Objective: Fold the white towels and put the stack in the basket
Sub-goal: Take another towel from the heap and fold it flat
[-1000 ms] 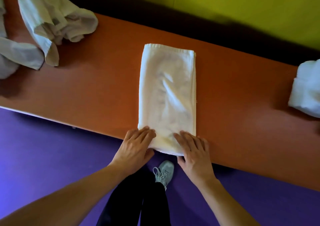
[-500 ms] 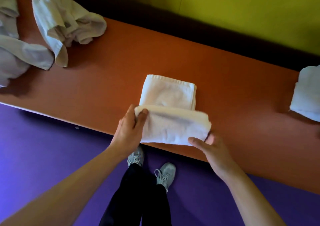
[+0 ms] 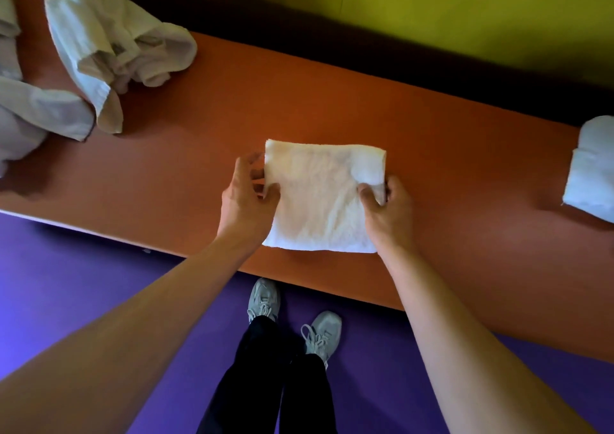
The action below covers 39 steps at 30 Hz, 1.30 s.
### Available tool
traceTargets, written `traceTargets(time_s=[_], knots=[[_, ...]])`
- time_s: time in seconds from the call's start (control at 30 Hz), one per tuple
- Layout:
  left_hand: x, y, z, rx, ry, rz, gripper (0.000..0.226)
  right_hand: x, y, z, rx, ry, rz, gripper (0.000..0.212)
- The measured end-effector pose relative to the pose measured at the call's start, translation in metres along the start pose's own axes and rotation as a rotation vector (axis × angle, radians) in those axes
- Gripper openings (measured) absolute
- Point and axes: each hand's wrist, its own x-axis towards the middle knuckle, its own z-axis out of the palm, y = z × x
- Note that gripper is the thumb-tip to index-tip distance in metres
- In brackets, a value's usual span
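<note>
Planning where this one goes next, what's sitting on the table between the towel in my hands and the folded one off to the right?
Nothing: in the head view only bare orange table lies between the held towel and the folded towel.

You have nothing to read here: no lettering, label, brand mark, number or sign shows legibly on any surface in the head view
</note>
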Motion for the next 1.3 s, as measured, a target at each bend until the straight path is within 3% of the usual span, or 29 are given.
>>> traceTargets(time_s=[0.13, 0.2, 0.33, 0.47, 0.63, 0.73, 0.97, 1.3], knots=[[0.013, -0.014, 0.008, 0.143, 0.05, -0.07, 0.029, 0.002, 0.014, 0.006, -0.156, 0.087, 0.116, 0.041], [0.015, -0.018, 0.009, 0.209, 0.028, -0.082, 0.031, -0.002, 0.018, 0.005, -0.199, 0.091, 0.204, 0.053], [0.015, -0.017, 0.005, 0.144, -0.074, -0.144, 0.037, -0.014, 0.019, 0.001, -0.26, 0.023, 0.33, 0.057], [0.007, -0.015, 0.0, 0.116, -0.171, -0.264, 0.042, -0.021, 0.016, -0.004, -0.005, -0.04, 0.569, 0.055], [-0.004, -0.001, -0.003, 0.075, -0.257, -0.326, 0.055, -0.036, 0.019, -0.013, 0.253, -0.09, 0.696, 0.034], [-0.01, 0.011, 0.001, 0.062, -0.285, -0.295, 0.051, -0.049, 0.015, -0.025, 0.33, -0.055, 0.688, 0.031], [-0.033, 0.064, 0.035, 0.021, -0.351, -0.173, 0.044, -0.06, 0.011, -0.093, 0.37, 0.068, 0.47, 0.023], [-0.09, 0.16, 0.155, 0.043, -0.394, -0.042, 0.044, -0.048, 0.045, -0.251, 0.447, 0.141, 0.347, 0.009]])
